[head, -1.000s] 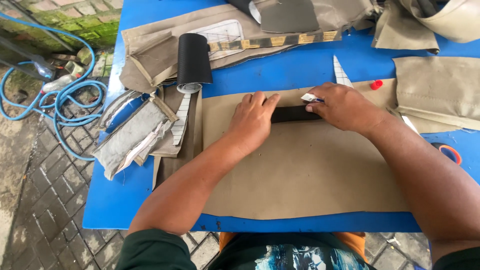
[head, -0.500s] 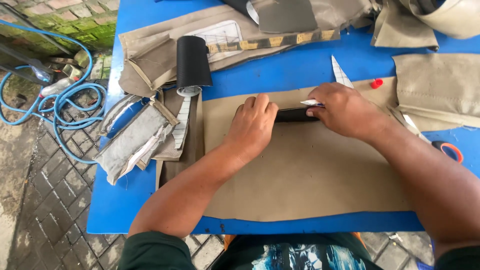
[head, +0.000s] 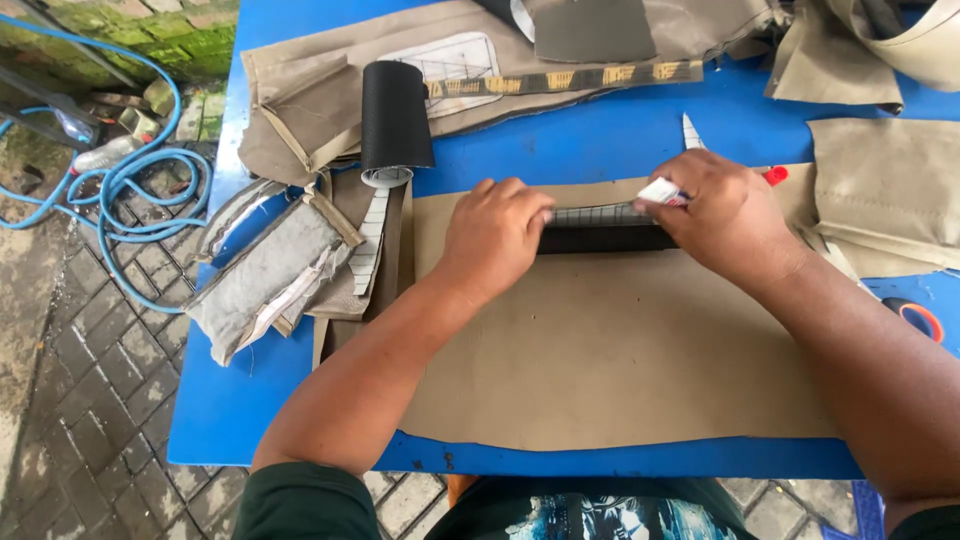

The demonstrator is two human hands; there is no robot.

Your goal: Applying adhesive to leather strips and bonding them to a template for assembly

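A large tan sheet [head: 600,350] lies flat on the blue table [head: 560,150]. Across its upper part runs a black strip [head: 605,239], with a strip of white grid-lined paper [head: 595,214] just above it. My left hand [head: 495,235] presses down on the left end of the black strip, fingers curled over it. At the right end, my right hand [head: 725,220] pinches a small white piece [head: 660,190] where the grid paper ends. The ends of both strips are hidden under my hands.
A black roll [head: 396,115] stands behind the sheet, among tan fabric pieces [head: 300,110]. Grey padded scraps [head: 265,270] lie at the left edge. More tan fabric [head: 890,190], a red cap [head: 776,175] and an orange-handled tool [head: 920,318] are at the right. A blue hose [head: 120,190] coils on the paving.
The grid-lined paper now shows above the black strip, where only black showed before. My right hand has lifted slightly up and to the right; my left hand stays on the strip.
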